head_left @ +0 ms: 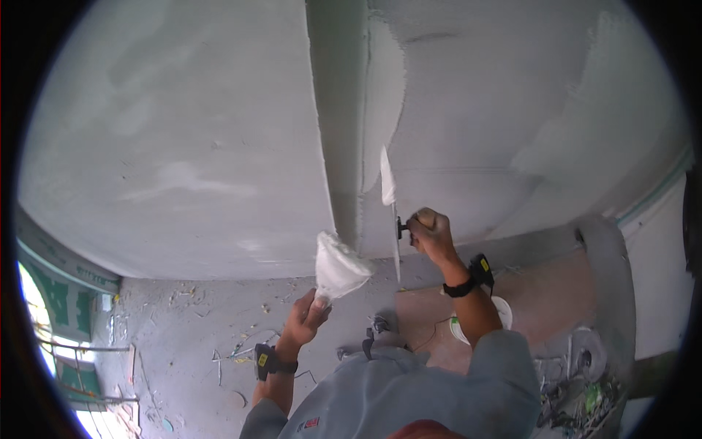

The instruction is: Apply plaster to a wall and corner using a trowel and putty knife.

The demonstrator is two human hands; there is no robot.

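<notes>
My left hand is closed round the handle of a putty knife, whose wide blade is heaped with white plaster. In my right hand is a plastering trowel, seen edge-on. A lump of white plaster clings to the trowel's far end. Both tools are apart from each other, in front of the grey wall. A vertical recess runs down the wall between them, with a pale, freshly smeared band of plaster along its right edge. Whether the trowel touches the wall I cannot tell.
Scraps and debris litter the grey floor on the left. A white bucket stands partly behind my right arm, on a brownish board. More rubbish is piled at the lower right. Metal rails show at the left rim.
</notes>
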